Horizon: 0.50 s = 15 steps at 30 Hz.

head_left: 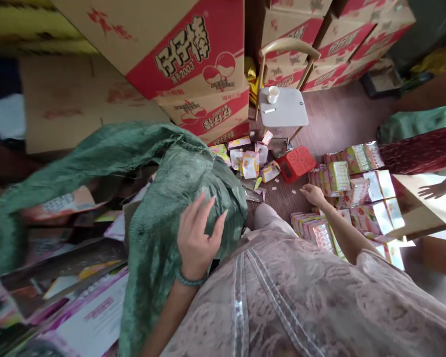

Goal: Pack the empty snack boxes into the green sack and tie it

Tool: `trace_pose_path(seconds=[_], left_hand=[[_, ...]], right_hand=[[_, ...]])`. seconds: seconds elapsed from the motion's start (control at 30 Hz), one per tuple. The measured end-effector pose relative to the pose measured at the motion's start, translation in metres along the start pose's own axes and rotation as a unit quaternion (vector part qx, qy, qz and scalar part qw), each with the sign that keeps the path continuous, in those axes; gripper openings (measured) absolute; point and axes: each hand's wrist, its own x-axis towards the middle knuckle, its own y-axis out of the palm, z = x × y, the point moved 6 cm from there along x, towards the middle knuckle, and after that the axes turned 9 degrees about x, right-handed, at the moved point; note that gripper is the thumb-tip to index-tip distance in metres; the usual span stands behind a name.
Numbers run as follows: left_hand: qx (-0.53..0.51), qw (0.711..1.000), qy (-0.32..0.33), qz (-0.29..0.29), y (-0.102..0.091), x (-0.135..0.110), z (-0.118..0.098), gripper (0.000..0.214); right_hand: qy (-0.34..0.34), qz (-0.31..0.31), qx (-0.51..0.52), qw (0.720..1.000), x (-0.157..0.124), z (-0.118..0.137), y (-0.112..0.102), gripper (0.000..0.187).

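Note:
My left hand (198,238), with a beaded bracelet at the wrist, is open with fingers apart. It is over the green woven sack (178,198), and I cannot tell if it touches it. Used cardboard packaging (92,312) fills the sack's mouth at the left. My right hand (312,195) is low on the right, its fingers curled together. Anything in them is too small or hidden to make out. Just beside it are stacks of small wrapped packs (338,176) in pink, green and white.
Big printed cartons (204,44) rise ahead. A grey-seated chair (284,106) holds a white cup (273,94). A red plastic stool (297,163) and torn small boxes (250,163) lie on the floor. At the right, another person's hand (440,188) hovers near an open carton (418,208).

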Motion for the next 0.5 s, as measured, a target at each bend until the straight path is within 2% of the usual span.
trace_pose_path(seconds=[0.07, 0.1, 0.17, 0.23, 0.3, 0.37, 0.43, 0.5], left_hand=[[-0.029, 0.998, -0.026, 0.054, 0.015, -0.001, -0.001, 0.035], [-0.049, 0.993, -0.054, 0.093, 0.029, 0.0, 0.001, 0.036], [-0.104, 0.968, -0.141, 0.178, 0.069, 0.002, 0.009, 0.039], [-0.172, 0.918, -0.254, 0.252, 0.12, 0.004, 0.019, 0.039], [-0.211, 0.852, -0.376, 0.297, 0.173, 0.009, 0.027, 0.034], [-0.195, 0.798, -0.478, 0.31, 0.222, 0.019, 0.035, 0.029], [-0.153, 0.761, -0.548, 0.312, 0.266, 0.035, 0.042, 0.024], [-0.127, 0.734, -0.588, 0.317, 0.307, 0.055, 0.052, 0.024]], right_hand=[[-0.006, 0.025, -0.021, 0.999, 0.006, 0.002, 0.013, 0.009], [-0.013, 0.039, -0.028, 0.999, 0.013, 0.006, 0.019, 0.009], [-0.03, 0.064, -0.04, 0.997, 0.032, 0.016, 0.027, 0.01], [-0.043, 0.086, -0.048, 0.994, 0.059, 0.026, 0.031, 0.012], [-0.044, 0.106, -0.052, 0.992, 0.096, 0.032, 0.034, 0.016], [-0.032, 0.126, -0.046, 0.99, 0.141, 0.034, 0.038, 0.02], [-0.007, 0.142, -0.033, 0.989, 0.192, 0.033, 0.045, 0.021], [0.02, 0.15, -0.017, 0.988, 0.246, 0.029, 0.055, 0.022]])
